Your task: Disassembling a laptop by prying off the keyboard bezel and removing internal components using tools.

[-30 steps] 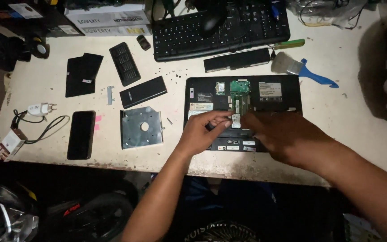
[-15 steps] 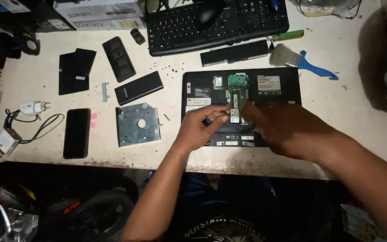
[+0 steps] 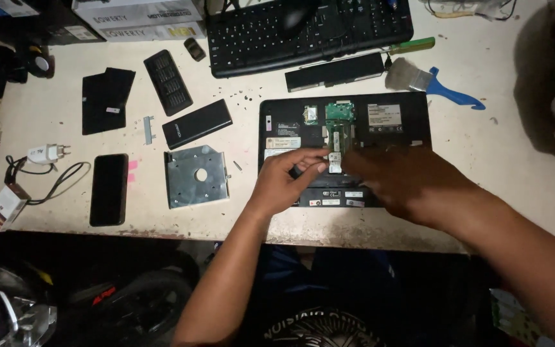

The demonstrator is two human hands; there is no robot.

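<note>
Head view: two hands, left (image 3: pixel 284 183) pinching a small dark tool, right (image 3: pixel 406 183) grip unclear, over one opened laptop (image 3: pixel 380 115); one keyboard (image 3: pixel 309 32), one brush (image 3: pixel 428 83).

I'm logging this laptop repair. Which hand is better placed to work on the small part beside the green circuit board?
Probably the left hand: its fingertips pinch at the small part just below the green circuit board in the opened laptop. The right hand lies flatter beside it, seemingly steadying.
</note>
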